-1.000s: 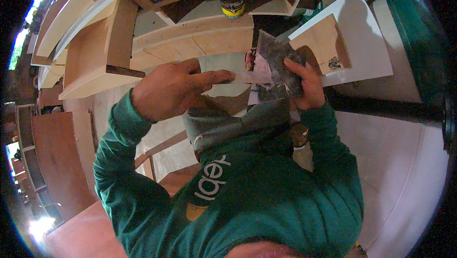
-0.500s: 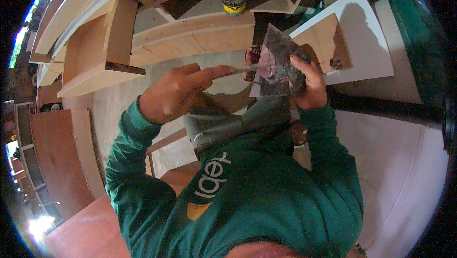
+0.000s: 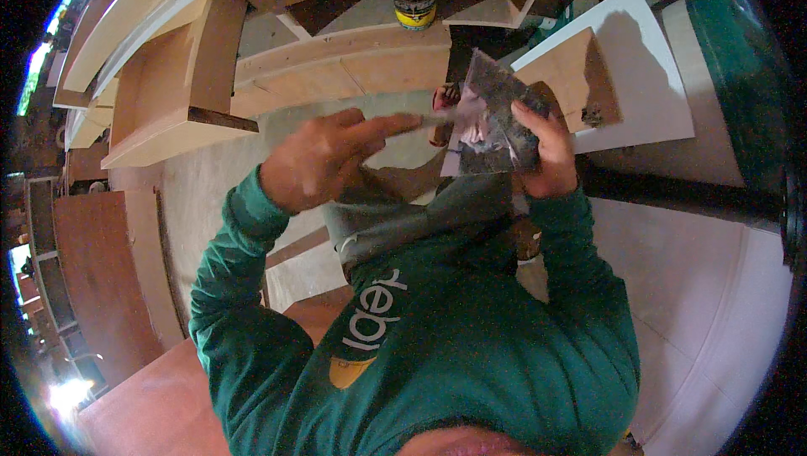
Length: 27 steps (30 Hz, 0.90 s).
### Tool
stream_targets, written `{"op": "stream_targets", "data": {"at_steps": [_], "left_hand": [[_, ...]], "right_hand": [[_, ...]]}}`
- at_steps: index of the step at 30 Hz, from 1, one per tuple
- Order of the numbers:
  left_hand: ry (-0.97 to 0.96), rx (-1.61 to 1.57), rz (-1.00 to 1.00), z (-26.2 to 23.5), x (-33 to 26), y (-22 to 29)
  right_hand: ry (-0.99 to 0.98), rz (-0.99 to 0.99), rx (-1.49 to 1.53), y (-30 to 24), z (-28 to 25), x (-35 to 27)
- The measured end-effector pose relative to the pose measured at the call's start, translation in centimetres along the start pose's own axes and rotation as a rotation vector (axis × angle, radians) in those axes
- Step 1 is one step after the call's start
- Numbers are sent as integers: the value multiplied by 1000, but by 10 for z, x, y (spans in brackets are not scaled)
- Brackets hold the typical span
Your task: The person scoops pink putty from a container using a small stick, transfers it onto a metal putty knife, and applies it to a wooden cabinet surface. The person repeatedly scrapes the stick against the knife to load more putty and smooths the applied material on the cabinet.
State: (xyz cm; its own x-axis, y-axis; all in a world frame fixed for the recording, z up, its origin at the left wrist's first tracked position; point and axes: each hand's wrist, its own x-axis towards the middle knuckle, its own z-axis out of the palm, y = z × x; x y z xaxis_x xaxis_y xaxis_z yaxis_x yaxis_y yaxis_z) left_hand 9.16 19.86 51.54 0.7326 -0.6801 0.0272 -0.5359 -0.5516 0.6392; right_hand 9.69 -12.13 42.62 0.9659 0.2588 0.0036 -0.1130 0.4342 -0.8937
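Note:
My right hand point(image 3: 548, 152) grips a square grey sheet point(image 3: 496, 90) by its right edge, held up in front of my chest. A smear of pinkish paste point(image 3: 477, 126) lies on the sheet's face. My left hand point(image 3: 324, 162) holds a thin pale scraper blade point(image 3: 437, 119) under its outstretched index finger. The blade's tip touches the sheet's left side at the paste. Both arms wear green sleeves. A small reddish object point(image 3: 440, 100) shows just behind the blade; I cannot tell what it is.
Below lie plywood furniture parts: a long pale frame point(image 3: 336, 69), a boxy piece point(image 3: 181, 90) at left, and a white panel point(image 3: 639, 78) at right. A round tin with a yellow band point(image 3: 415, 4) stands at the top. Brown boards point(image 3: 101, 279) lie lower left.
My left hand moved right and brought the blade onto the grey sheet. My right hand raised the sheet slightly and tilted it toward me.

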Motion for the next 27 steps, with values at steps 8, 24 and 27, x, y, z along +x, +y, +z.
{"op": "stream_targets", "data": {"at_steps": [8, 24, 27], "left_hand": [[-19, 16, 28, -4, 4, 2], [106, 23, 32, 8, -2, -2], [10, -51, 11, 9, -8, 0]], "right_hand": [[110, -167, -343, 24, -24, -1], [106, -21, -66, -2, 13, -1], [88, 116, -1, 0, 5, 4]]}}
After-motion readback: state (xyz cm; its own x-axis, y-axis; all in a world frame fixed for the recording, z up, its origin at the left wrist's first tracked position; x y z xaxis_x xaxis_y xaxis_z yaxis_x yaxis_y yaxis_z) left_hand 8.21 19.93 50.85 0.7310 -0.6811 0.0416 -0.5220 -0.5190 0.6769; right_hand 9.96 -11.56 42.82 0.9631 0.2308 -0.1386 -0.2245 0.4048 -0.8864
